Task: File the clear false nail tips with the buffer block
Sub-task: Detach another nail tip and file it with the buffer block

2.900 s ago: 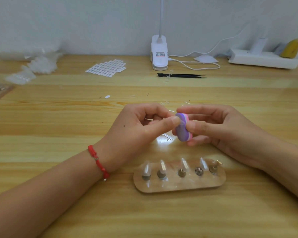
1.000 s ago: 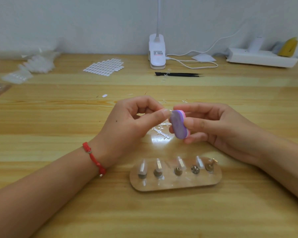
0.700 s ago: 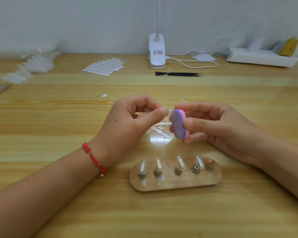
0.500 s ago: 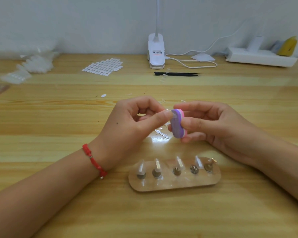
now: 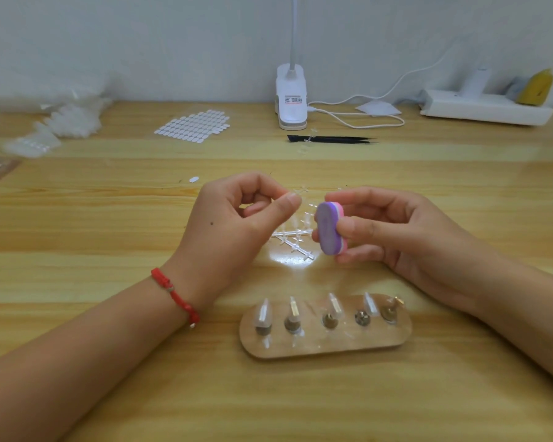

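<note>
Left hand: Your left hand (image 5: 237, 224) is curled, with thumb and forefinger pressed together on a clear nail tip (image 5: 293, 196). Only a faint sliver of the tip shows at your fingertips.
Right hand: Your right hand (image 5: 396, 231) is clamped on the buffer block (image 5: 329, 229), thumb on its near side and fingers behind, above the table (image 5: 109, 234).
Buffer block: It stands on end, slightly tilted, with its purple face turned left toward the nail tip and a pink layer at its right edge. It sits just right of the tip with a small gap between them, not touching.
Plastic strips: Clear plastic strips (image 5: 296, 242) lie on the table below and between your hands.
Stand: An oval wooden stand (image 5: 326, 346) lies near you, between your forearms, with five metal pegs in a row. The four left pegs carry upright mounted tips (image 5: 264, 314).
Wrist: A red bracelet (image 5: 176, 293) circles your left wrist.
Far side: A white lamp base (image 5: 291, 100) stands at the middle by the wall, with black tweezers (image 5: 329, 139) just in front of it. A sticker sheet (image 5: 193, 122) lies to the left, clear bags (image 5: 67, 119) sit far left, and a power strip (image 5: 486, 108) sits far right.
</note>
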